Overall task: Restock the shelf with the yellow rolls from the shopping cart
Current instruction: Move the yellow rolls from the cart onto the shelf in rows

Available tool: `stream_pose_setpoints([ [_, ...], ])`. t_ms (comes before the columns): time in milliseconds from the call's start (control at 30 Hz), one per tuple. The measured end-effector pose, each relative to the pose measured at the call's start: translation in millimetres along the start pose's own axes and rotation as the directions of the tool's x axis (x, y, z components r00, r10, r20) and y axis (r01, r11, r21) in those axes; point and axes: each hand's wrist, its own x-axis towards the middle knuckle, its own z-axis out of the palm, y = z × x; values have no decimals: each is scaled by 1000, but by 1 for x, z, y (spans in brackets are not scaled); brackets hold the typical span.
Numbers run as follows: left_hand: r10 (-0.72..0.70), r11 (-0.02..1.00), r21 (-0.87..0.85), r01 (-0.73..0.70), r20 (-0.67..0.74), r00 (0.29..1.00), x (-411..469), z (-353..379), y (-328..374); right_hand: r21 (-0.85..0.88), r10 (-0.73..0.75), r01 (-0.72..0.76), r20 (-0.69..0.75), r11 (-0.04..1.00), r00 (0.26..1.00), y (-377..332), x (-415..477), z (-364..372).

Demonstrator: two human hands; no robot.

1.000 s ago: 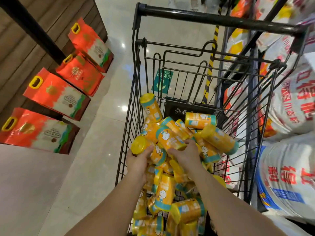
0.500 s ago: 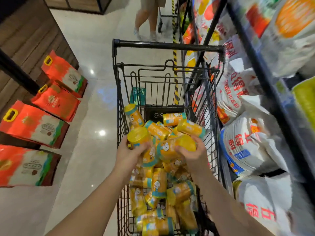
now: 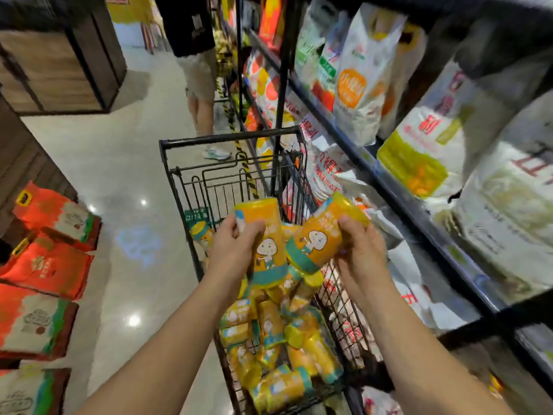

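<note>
Head view: left hand [image 3: 232, 250] clasped around glossy cylindrical yellow roll [image 3: 267, 250], right hand [image 3: 359, 253] around second roll [image 3: 315, 244].

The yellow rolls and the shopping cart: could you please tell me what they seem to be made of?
The yellow rolls look wrapped in glossy printed plastic film: light glints on them and the print runs all round, though blur leaves it open. The shopping cart looks like black-coated metal wire: thin straight bars in a grid, dull dark finish.
</note>
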Motion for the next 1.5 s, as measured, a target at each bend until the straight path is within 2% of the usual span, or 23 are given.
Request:
stream_pose_setpoints([
  [233, -24, 996, -78, 43, 222, 975, -37, 36, 44, 78, -23, 31, -104, 997, 994, -70, -65, -7],
  [367, -40, 991, -103, 81, 354, 934, -54, 61, 58, 77, -87, 98, -133, 992, 987, -104, -96, -20],
  [567, 27, 993, -108, 48, 602, 798, -95, 115, 84, 103, -125, 147, -193, 984, 973, -160, -144, -58],
  [700, 68, 994, -110, 14, 703, 708, -124, 157, 97, 65, -179, 197, -215, 978, 960, -199, -181, -84],
  [1033, 209, 977, -156, -145, 831, 516, -212, 257, 144, -226, -465, 427, -154, 876, 872, -296, -268, -158],
  [1233, 339, 938, -269, -221, 846, 410, -271, 315, 175, -261, -583, 542, -115, 799, 804, -352, -312, -191],
  [1333, 391, 917, -334, -217, 859, 331, -301, 345, 188, -314, -641, 581, -133, 751, 756, -378, -332, -212],
  [1500, 444, 891, -393, -227, 858, 258, -340, 390, 208, -372, -706, 622, -153, 689, 691, -415, -358, -236],
])
